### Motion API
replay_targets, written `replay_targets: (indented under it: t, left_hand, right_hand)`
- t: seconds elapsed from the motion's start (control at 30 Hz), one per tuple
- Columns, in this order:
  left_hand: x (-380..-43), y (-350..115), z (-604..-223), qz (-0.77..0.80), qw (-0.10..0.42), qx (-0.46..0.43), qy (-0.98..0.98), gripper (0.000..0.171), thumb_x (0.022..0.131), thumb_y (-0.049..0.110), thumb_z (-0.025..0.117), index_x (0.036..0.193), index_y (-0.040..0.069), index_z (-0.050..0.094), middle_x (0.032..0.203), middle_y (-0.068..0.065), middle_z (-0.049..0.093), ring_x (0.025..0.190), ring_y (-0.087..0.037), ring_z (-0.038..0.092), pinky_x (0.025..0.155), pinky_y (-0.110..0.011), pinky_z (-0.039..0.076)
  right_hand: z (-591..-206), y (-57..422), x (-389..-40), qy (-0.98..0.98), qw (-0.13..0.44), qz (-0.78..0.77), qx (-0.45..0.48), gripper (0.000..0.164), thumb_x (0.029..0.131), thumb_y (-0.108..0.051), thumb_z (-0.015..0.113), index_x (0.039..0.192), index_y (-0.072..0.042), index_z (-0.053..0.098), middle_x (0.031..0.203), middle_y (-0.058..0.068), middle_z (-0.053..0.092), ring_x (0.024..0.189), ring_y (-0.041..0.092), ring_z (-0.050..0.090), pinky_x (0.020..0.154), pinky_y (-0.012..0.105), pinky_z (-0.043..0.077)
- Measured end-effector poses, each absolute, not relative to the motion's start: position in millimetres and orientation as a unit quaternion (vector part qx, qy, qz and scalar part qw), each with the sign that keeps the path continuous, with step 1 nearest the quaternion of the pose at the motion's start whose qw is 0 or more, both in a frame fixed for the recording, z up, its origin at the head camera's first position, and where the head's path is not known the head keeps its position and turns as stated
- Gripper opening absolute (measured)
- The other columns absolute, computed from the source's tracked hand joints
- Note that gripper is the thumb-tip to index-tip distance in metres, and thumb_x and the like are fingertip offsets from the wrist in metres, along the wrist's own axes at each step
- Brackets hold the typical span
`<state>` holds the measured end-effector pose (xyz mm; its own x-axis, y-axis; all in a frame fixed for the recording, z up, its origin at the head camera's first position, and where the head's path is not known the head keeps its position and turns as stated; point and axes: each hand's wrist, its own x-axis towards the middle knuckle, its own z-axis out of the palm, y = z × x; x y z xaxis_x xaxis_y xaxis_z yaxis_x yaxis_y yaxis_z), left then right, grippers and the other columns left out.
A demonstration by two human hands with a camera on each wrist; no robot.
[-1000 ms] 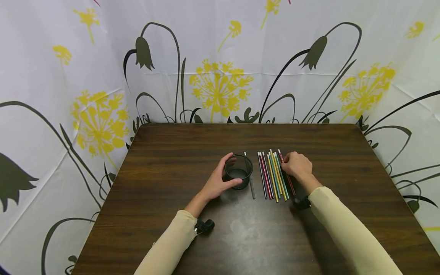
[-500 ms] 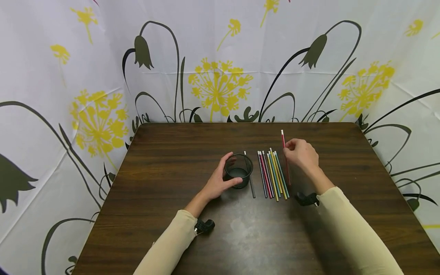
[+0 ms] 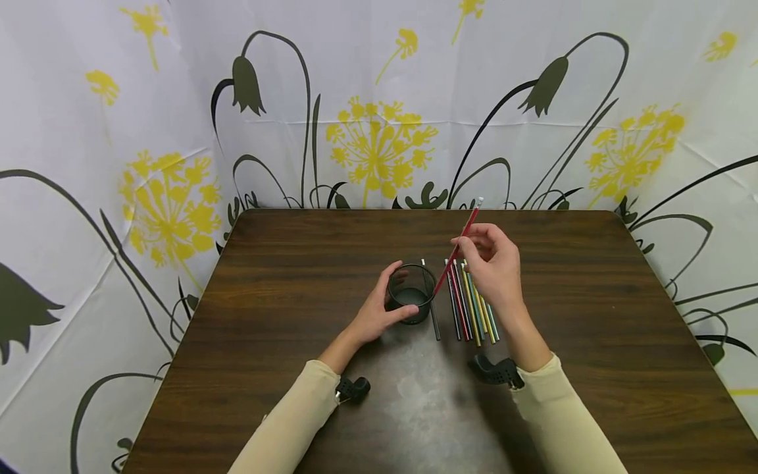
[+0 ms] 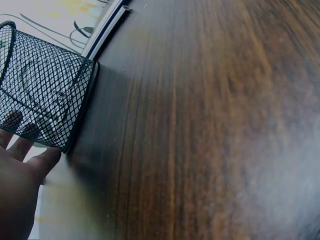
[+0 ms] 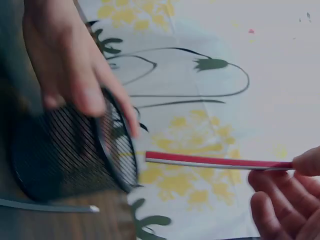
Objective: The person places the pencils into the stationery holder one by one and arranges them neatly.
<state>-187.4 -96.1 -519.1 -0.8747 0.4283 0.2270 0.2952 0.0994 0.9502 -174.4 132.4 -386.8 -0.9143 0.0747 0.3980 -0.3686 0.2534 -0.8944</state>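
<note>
**Red Pencil Being Held at Mouth of Cup**

The left hand is gripping the cup, its thumb lying against the near side and its fingers curling round the far side. In the head view, the mesh is partly veiling those fingers. In the left wrist view, the frame edge is cutting off both the hand and part of the cup. The cup is standing upright on the worktop.

The right hand is pinching the red pencil between thumb and fingers. The red pencil is slanting in the air, its pale-tipped end pointing up and away from the cup, its lower end lying close to the rim. Whether that end is touching the rim cannot be told. In the right wrist view, the hand is hiding the upper end, and the right frame edge is cutting off the hand.

A row of pencils is lying to the right of the cup. The right hand is covering the upper ends of the rightmost ones, making an exact count unreliable. A dark pencil is lying between the cup and the row, the cup partly screening its middle. A patterned cloth is hanging behind the worktop, its upper part running out of frame.
</note>
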Motion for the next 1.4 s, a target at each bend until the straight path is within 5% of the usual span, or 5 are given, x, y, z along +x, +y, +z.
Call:
replay_targets:
  t: [0.43,0.67,0.87,1.17,1.4]
  left_hand:
    - [-181,-95,-500,0.634,0.074,0.253,0.727,0.085,0.090,0.006,0.070,0.155,0.012,0.017,0.151,-0.024,0.033,0.140,-0.040,0.029,0.107,-0.062,0.027]
    - [-188,-96,-519,0.618,0.072,0.240,0.745,0.085,0.091,0.020,0.072,0.155,0.030,0.018,0.152,-0.012,0.035,0.139,-0.026,0.034,0.108,-0.057,0.030]
    - [-189,-98,-520,0.622,0.077,0.243,0.740,0.087,0.091,0.023,0.073,0.156,0.022,0.016,0.151,-0.015,0.035,0.138,-0.035,0.035,0.107,-0.059,0.030]
    - [-180,-98,-496,0.639,0.089,0.259,0.719,0.085,0.092,0.011,0.070,0.156,0.007,0.014,0.148,-0.028,0.033,0.136,-0.048,0.030,0.105,-0.066,0.026]
    - [-186,-98,-514,0.621,0.075,0.244,0.741,0.087,0.091,0.017,0.071,0.156,0.011,0.014,0.151,-0.014,0.035,0.139,-0.035,0.032,0.107,-0.060,0.028]
  right_hand:
    - [-412,88,-151,-0.767,0.275,0.565,0.133,0.026,0.088,0.009,0.066,0.113,0.007,0.064,0.091,0.020,0.071,0.068,0.037,0.068,0.053,0.017,0.042]
    - [-458,93,-162,-0.800,0.221,0.541,0.139,0.023,0.091,-0.006,0.069,0.114,-0.008,0.068,0.093,0.004,0.072,0.076,0.019,0.070,0.058,0.024,0.053]
    - [-465,91,-160,-0.841,0.192,0.476,0.170,0.020,0.090,-0.008,0.070,0.110,-0.005,0.069,0.091,0.006,0.072,0.077,0.017,0.070,0.061,0.036,0.057]
    - [-463,88,-164,-0.866,0.183,0.424,0.192,0.017,0.089,-0.010,0.072,0.105,-0.010,0.070,0.091,0.003,0.073,0.077,0.015,0.070,0.065,0.033,0.056]
    - [-459,86,-171,-0.885,0.171,0.399,0.168,0.014,0.089,-0.013,0.072,0.103,-0.010,0.070,0.091,0.002,0.073,0.074,0.015,0.070,0.067,0.037,0.054]
